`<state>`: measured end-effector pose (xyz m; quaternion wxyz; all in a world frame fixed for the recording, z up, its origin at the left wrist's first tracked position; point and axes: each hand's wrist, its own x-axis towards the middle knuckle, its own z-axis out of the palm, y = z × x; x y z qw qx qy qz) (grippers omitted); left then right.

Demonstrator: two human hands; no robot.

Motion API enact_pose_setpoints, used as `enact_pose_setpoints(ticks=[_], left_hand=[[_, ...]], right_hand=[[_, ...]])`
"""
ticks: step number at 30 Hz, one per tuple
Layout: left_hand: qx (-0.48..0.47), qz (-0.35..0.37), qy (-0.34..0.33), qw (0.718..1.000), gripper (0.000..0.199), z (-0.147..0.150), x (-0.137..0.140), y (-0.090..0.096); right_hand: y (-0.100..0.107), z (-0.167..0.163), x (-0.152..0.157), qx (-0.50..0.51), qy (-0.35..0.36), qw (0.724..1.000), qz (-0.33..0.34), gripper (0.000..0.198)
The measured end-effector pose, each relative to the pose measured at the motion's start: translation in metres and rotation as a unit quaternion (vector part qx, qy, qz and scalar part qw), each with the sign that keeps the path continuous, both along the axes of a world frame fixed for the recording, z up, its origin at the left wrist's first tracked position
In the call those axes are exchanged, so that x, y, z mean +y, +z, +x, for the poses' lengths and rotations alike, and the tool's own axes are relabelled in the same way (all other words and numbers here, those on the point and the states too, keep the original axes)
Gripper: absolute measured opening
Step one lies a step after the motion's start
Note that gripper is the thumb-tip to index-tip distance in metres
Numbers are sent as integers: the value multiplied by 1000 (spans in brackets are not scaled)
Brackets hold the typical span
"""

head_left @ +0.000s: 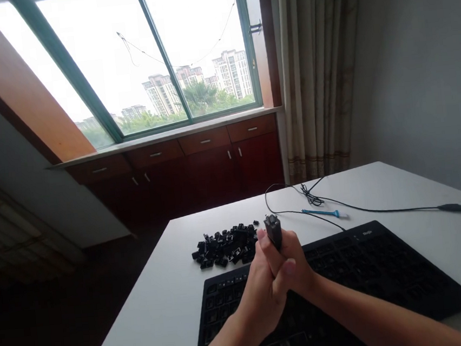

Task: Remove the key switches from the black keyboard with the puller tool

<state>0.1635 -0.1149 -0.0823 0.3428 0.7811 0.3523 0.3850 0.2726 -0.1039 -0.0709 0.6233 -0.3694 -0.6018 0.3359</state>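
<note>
Clasped together above the keyboard, my left hand (261, 287) and my right hand (300, 261) are both closed around a dark grey elongated piece (274, 231). Its notched upper end sticks up out of the fingers; the lower part is hidden, so its exact kind cannot be made out. Beneath my hands and forearms lies a black keyboard (359, 261) with many keycaps off and its sockets bare. A heap of loose black keycaps (225, 247) sits on the table just beyond the keyboard's far left edge.
A blue-handled brush (319, 213) rests behind the keyboard near the looped black cable (312, 195). Its plug end (454, 207) lies at the right of the white table (145, 301). Beyond are a dark red cabinet (206, 170), a window and a curtain (318, 66).
</note>
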Motion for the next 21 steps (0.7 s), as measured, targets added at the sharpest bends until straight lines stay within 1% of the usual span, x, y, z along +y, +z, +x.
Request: enact_pose_setpoints(ticks=[3, 6, 7, 9, 10, 12, 14, 16, 18, 21], left_hand=[[-8, -14, -8, 1000, 56, 0, -1, 3], [1, -23, -13, 1000, 62, -4, -3, 9], [20, -12, -4, 1000, 66, -6, -3, 11], [94, 38, 24, 995, 70, -12, -1, 15], [139, 67, 38, 987, 68, -16, 0, 16], [208, 100, 57, 971, 52, -21, 4, 16], [238, 115, 59, 963, 36, -25, 8, 14], [247, 134, 49, 958, 27, -27, 10, 12], [256, 161, 35, 952, 26, -30, 12, 13], [275, 209, 6, 938, 33, -37, 15, 21]], right_hand=[[-1, -1, 1, 24, -3, 999, -22, 39], [1, 1, 1, 114, -11, 992, -61, 44], [3, 3, 1, 146, -13, 986, -74, 45], [7, 9, 4, 187, -17, 978, -91, 50], [9, 13, 6, 195, -21, 975, -100, 52], [12, 20, 10, 210, -22, 970, -118, 54], [14, 24, 14, 229, -4, 963, -139, 53], [14, 25, 16, 248, 27, 955, -160, 49], [13, 24, 17, 264, 59, 946, -180, 47], [11, 23, 17, 284, 86, 934, -197, 50]])
